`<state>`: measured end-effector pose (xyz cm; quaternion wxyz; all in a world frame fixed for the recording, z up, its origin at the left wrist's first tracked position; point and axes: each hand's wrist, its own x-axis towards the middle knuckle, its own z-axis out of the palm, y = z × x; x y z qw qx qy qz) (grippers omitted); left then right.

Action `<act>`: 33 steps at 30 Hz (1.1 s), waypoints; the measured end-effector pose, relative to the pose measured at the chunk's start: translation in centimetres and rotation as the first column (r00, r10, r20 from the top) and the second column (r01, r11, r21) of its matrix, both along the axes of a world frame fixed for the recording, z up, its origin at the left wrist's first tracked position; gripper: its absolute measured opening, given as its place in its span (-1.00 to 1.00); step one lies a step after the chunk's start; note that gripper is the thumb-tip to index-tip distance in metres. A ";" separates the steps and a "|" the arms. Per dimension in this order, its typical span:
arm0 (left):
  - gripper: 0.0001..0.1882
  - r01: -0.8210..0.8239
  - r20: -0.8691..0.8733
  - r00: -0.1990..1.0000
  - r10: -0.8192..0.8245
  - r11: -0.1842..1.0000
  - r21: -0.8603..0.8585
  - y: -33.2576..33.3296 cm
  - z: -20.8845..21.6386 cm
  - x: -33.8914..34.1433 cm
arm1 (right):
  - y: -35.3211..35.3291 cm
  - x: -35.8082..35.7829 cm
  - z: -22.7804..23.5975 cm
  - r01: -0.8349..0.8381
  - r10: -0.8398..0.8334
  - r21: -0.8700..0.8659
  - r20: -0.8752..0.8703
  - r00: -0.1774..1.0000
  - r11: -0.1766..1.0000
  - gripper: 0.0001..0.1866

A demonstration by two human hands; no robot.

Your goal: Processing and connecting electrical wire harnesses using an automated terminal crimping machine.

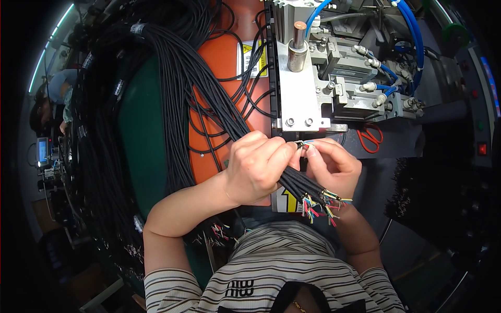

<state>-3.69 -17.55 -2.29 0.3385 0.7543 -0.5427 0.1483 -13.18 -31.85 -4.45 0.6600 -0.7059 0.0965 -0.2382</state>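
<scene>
A thick bundle of black braided cables [209, 96] runs down from the upper left into my left hand [257, 166], which is wrapped round it. Below that hand the cable ends [319, 205] fan out, showing thin red, yellow, blue and white wires. My right hand [334, 163] meets the left at its fingertips. Thumb and forefinger pinch the stripped wires [307, 143] of one cable end there, with a bluish strand showing. The fingers partly hide this end.
Right ahead stands a metal machine fixture [305, 99] with pneumatic cylinders and blue hoses [417, 36]. Red-handled scissors [370, 138] lie beside it. More black cables [99, 156] hang at the left, near a green surface [140, 125]. At the far left is another person [57, 94].
</scene>
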 end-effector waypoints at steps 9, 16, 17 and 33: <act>-0.75 0.017 -0.018 1.000 -0.017 1.000 0.017 0.3 0.4 0.0 | 0.2 1.2 -1.0 0.249 -0.076 -0.446 0.371 0.926 0.859 -0.86; -0.81 0.021 0.027 0.999 -0.025 0.987 0.156 0.5 0.1 -0.4 | -1.7 0.6 0.8 -0.021 0.040 -0.504 0.026 0.999 0.863 -0.91; -0.74 0.018 0.022 1.000 -0.022 0.984 0.178 0.6 0.2 -0.4 | -1.8 0.5 0.7 -0.070 0.065 -0.539 -0.028 0.997 0.839 -0.91; -0.56 0.106 -0.085 0.992 -0.089 0.971 0.215 0.9 0.1 -0.1 | -1.9 -0.5 -0.5 -0.048 0.025 -0.503 -0.053 0.998 0.863 -0.93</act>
